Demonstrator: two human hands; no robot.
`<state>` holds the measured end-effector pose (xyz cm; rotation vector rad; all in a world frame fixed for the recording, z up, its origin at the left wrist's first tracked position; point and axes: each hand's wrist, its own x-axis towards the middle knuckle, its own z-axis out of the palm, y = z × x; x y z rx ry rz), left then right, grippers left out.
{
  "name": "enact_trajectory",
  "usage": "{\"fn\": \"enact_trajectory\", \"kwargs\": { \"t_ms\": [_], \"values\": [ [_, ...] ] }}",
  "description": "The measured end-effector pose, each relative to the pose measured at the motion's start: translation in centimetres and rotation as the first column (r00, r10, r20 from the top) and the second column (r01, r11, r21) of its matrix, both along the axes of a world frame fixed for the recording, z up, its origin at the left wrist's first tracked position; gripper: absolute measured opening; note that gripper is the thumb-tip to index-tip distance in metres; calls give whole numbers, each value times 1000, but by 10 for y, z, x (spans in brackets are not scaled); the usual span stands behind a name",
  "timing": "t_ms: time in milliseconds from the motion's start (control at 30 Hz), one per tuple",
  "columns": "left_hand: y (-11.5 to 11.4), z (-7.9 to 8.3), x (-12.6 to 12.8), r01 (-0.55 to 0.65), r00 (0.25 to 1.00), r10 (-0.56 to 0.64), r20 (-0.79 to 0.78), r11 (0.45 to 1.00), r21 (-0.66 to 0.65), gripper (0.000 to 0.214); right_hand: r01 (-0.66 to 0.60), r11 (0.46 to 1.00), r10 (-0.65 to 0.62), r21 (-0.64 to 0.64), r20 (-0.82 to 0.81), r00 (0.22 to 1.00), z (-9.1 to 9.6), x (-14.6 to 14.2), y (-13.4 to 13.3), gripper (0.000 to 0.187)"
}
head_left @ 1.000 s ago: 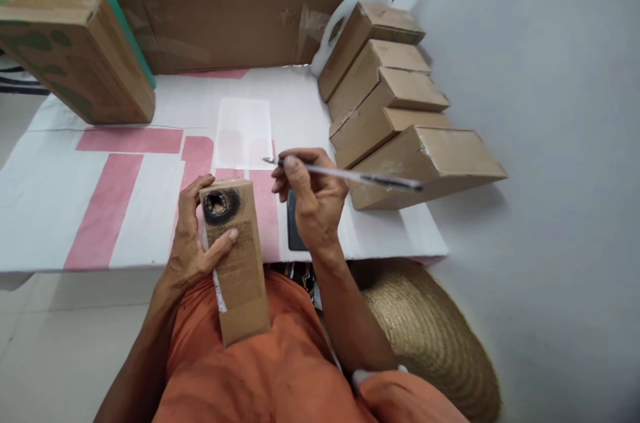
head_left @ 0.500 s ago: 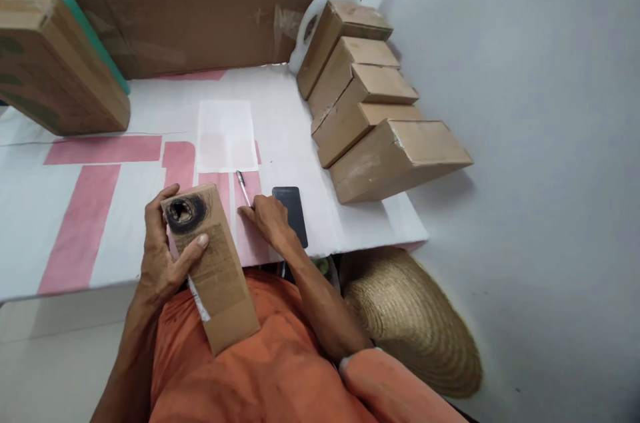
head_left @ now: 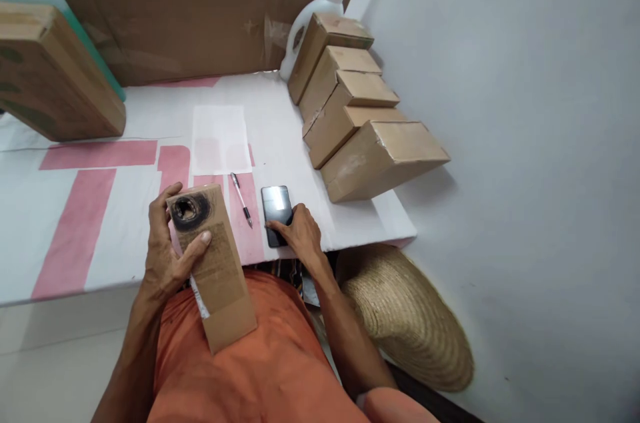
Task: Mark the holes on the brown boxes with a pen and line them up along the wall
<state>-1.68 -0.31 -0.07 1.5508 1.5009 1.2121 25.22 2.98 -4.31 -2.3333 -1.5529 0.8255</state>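
Observation:
My left hand [head_left: 167, 256] grips a long cardboard box [head_left: 215, 276] that rests upright on my lap; its top end bears a black scribbled patch. My right hand [head_left: 299, 234] lies on the near end of a black phone [head_left: 276, 205], fingers curled around its lower edge. A pen [head_left: 241, 199] lies loose on the white and pink sheet [head_left: 100, 210] between the box and the phone.
A row of several sealed cardboard boxes [head_left: 350, 120] leans along the wall at the right, with a white bottle [head_left: 310, 20] behind. A big printed carton [head_left: 55, 73] stands at far left. A straw hat [head_left: 407, 316] lies on the floor beside my right leg.
My right hand held the pen in the air, laid it down on the sheet, then moved right onto the phone. The left hand kept its hold on the box.

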Motion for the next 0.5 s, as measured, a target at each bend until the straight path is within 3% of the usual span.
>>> {"fn": "enact_trajectory", "kwargs": {
  "t_ms": [67, 167, 233, 267, 333, 433, 500],
  "values": [
    [-2, 0, -2, -17, 1000, 17, -9, 1000, 4, 92, 91, 995, -82, 30, -210, 974, -9, 2, 4, 50],
    [-4, -2, -6, -44, 999, 45, -22, 999, 17, 89, 99, 995, -77, 25, -449, 890, -15, 8, 4, 32],
    [-4, -3, -8, -50, 998, 51, -25, 999, 21, 89, 76, 997, -51, 21, -558, 828, -11, 10, -2, 33],
    [-3, -4, -8, -51, 998, 52, -25, 999, 19, 89, 83, 997, -56, 11, -650, 758, -6, 11, -7, 37],
    [-1, -4, -6, -40, 999, 40, -23, 999, 6, 89, 92, 995, -77, -34, -857, 509, 12, 9, -18, 45],
    [5, -3, 0, -7, 999, 7, -34, 1000, 13, 89, 4, 998, -64, -64, -998, 24, 49, 2, -33, 50],
    [9, -2, 6, 34, 998, -32, -62, 999, 35, 88, -75, 997, -39, -29, -989, -140, 73, -8, -39, 49]
  ]
}}
